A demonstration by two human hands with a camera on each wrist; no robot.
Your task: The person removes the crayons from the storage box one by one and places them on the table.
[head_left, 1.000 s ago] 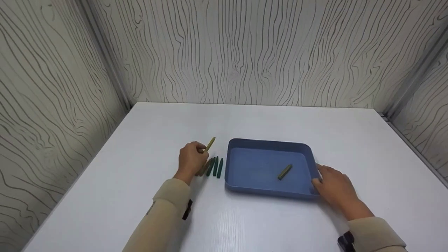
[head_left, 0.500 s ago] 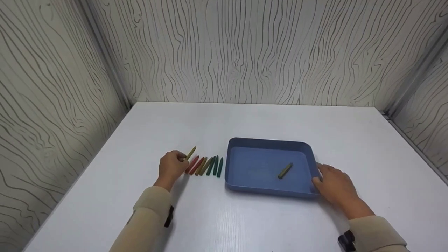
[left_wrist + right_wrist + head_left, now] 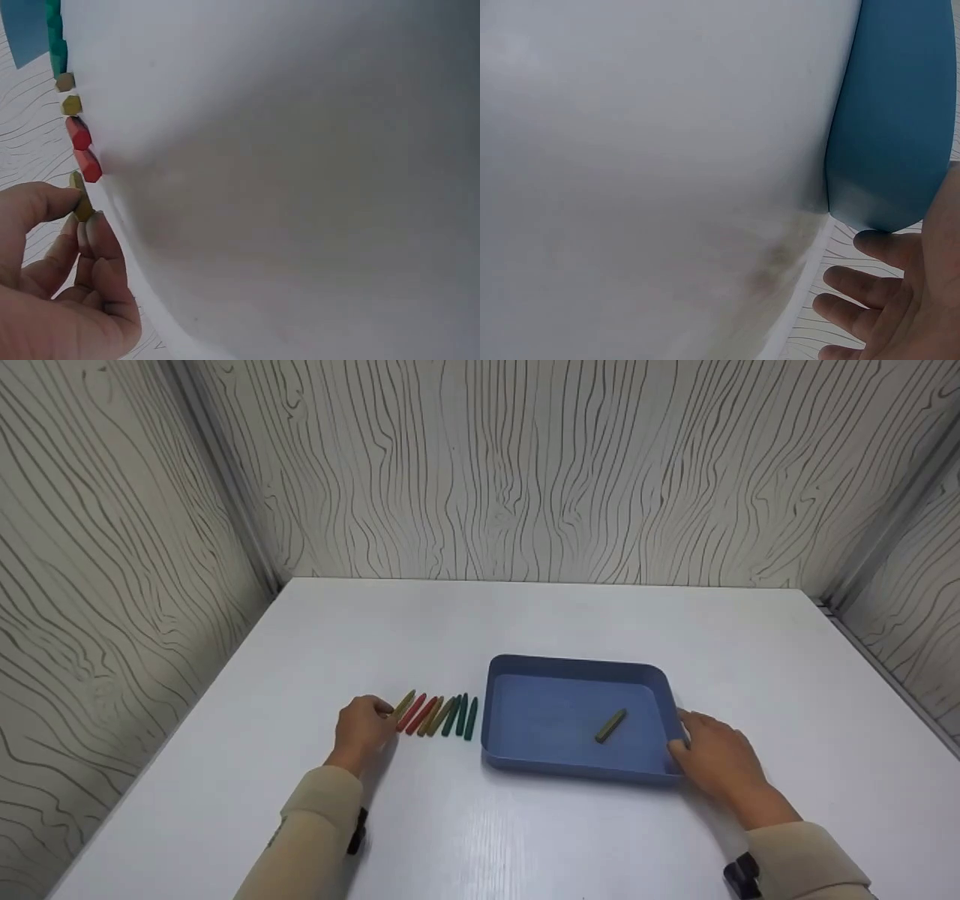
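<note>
My left hand point(image 3: 363, 729) pinches an olive-yellow crayon point(image 3: 82, 201) between thumb and fingers at the left end of a row of crayons. Beside it lie two red crayons point(image 3: 78, 133), then two yellowish-brown ones point(image 3: 437, 718) and several green crayons point(image 3: 471, 718) reaching toward the tray. My right hand point(image 3: 718, 757) holds the right wall of a shallow blue tray point(image 3: 577, 769), its thumb over the rim. In the right wrist view the index fingertip touches the tray's outer corner, while the other fingers are spread apart. Inside the tray lies one olive crayon point(image 3: 611, 726).
The white table point(image 3: 480, 840) stands against a wood-grain patterned back wall point(image 3: 525, 472), with a similar wall point(image 3: 97, 585) on the left. The tray stands close to the right of the crayon row.
My left hand has moved left and down, bringing the olive-yellow crayon from above the row to beside the red crayons, uncovering them. The right hand and tray have stayed in place.
</note>
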